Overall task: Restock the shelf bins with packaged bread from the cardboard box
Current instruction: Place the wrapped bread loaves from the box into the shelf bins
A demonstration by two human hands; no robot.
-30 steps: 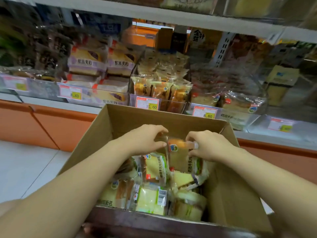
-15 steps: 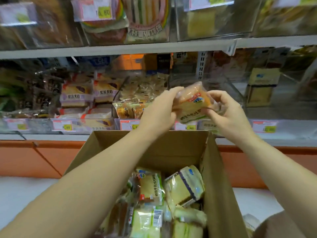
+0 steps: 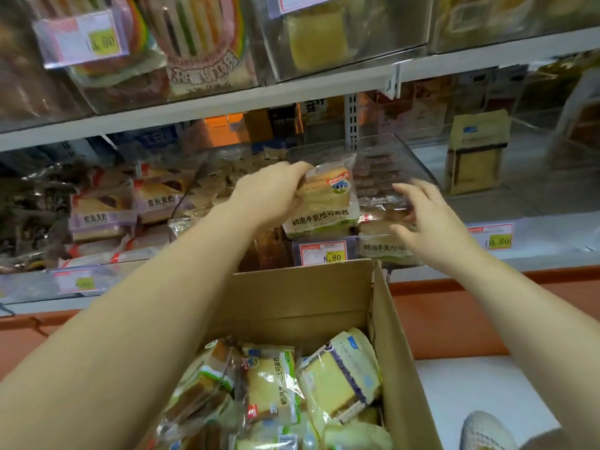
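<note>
Since half a second ago, the bread pack (image 3: 324, 203) has gone forward into the clear bin (image 3: 406, 157) at the shelf's (image 3: 535, 225) front edge. Now the left hand (image 3: 276, 190) grips its left side, holding it upright; the right hand (image 3: 431, 219) has let go, fingers spread wide. More packs (image 3: 272, 388) fill the box (image 3: 292, 297) below.

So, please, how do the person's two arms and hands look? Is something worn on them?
Both are bare. The left hand and the right hand have no gloves, and no ring shows. Neither wrist carries a watch or band, and no sleeve is visible on either forearm.
</note>
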